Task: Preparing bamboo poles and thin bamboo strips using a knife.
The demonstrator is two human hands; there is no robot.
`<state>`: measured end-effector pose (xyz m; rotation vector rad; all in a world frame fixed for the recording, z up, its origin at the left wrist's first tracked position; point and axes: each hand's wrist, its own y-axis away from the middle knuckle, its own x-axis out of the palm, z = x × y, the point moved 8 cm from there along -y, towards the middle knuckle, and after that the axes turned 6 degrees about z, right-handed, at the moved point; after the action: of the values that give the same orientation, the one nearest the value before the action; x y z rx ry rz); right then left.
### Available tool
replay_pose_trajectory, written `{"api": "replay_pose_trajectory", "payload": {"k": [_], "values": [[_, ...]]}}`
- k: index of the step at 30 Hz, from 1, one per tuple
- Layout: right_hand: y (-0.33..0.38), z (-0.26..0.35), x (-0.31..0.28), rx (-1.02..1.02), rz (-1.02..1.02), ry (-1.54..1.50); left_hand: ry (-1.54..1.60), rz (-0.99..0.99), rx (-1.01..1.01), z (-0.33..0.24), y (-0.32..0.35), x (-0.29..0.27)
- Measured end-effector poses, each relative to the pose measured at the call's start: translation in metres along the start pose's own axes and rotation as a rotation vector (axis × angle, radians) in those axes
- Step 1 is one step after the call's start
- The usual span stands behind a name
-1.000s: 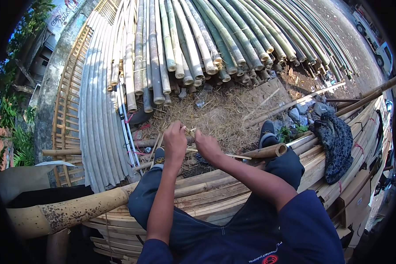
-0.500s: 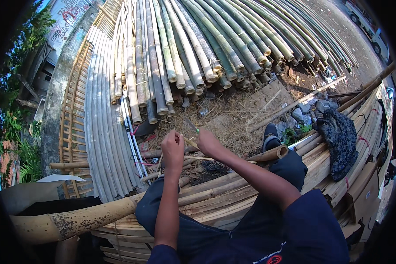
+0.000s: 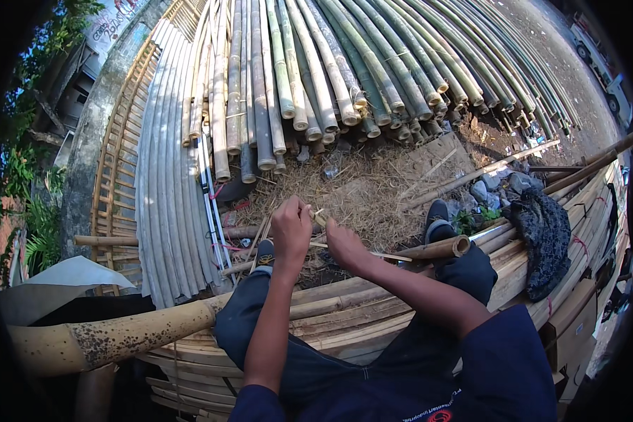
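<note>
My left hand [image 3: 290,226] is closed around one end of a thin, pale bamboo strip [image 3: 319,217], held above the ground between my knees. Close beside it on the right, my right hand [image 3: 346,246] is closed too, its knuckles by the strip. Half a second ago a green-handled knife showed in this right hand; its blade cannot be made out now, and the fingers hide the grip. Below the right hand, another pale sliver [image 3: 392,257] sticks out toward the right knee.
A large stack of bamboo poles [image 3: 344,77] lies ahead, cut ends facing me. Split bamboo [image 3: 352,320] lies under my legs. A thick spotted pole [image 3: 126,336] runs along the left, near corrugated sheets [image 3: 172,176]. A dark patterned cloth [image 3: 539,239] hangs at right.
Both hands have shifted right, the left rising slightly and the right dropping lower. The knife blade, which pointed up and away before, no longer shows. The view has tilted a little.
</note>
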<state>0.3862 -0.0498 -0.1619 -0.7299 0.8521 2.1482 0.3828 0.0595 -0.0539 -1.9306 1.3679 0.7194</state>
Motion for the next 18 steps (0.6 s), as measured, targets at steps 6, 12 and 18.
{"api": "replay_pose_trajectory", "payload": {"k": [6,12,18], "values": [[-0.014,-0.007,0.0,0.004,-0.036,-0.005,-0.044,0.039,0.089,0.005,0.004,0.01],[-0.011,0.002,-0.001,-0.062,-0.086,0.127,-0.006,-0.01,0.023,0.011,-0.002,0.002],[-0.006,-0.017,0.011,0.182,-0.234,0.466,-0.11,0.112,0.111,-0.012,0.01,0.027]]}}
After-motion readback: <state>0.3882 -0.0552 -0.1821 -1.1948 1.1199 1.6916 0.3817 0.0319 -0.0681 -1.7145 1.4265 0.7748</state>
